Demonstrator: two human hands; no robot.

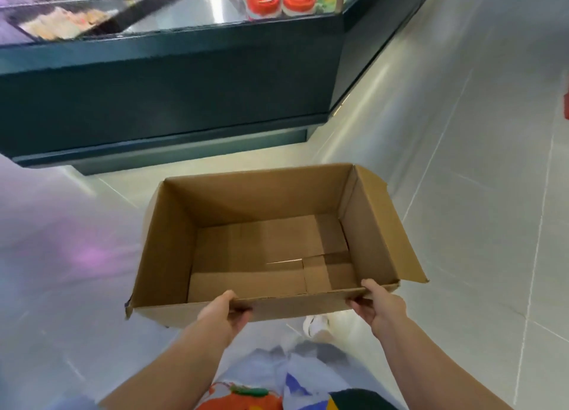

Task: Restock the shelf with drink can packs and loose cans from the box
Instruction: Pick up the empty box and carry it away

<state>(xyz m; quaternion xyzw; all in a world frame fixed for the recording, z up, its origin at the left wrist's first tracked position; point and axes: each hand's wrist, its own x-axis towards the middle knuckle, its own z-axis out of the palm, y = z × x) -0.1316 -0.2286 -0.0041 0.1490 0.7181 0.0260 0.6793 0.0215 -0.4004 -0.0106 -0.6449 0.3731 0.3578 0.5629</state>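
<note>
An open brown cardboard box (172, 243) hangs in front of me above the floor, and its inside holds nothing. My left hand (223, 315) grips the near wall of the box towards its left end, thumb over the rim. My right hand (380, 308) grips the same near wall at its right corner. One side flap stands out on the box's right. No drink cans or can packs are in view.
A dark green display counter (172, 95) with a glass top stands just beyond the box; two red-lidded tubs (281, 1) sit inside it. Pale tiled floor (462, 163) stretches to the right. My white shoe (315, 323) shows below the box.
</note>
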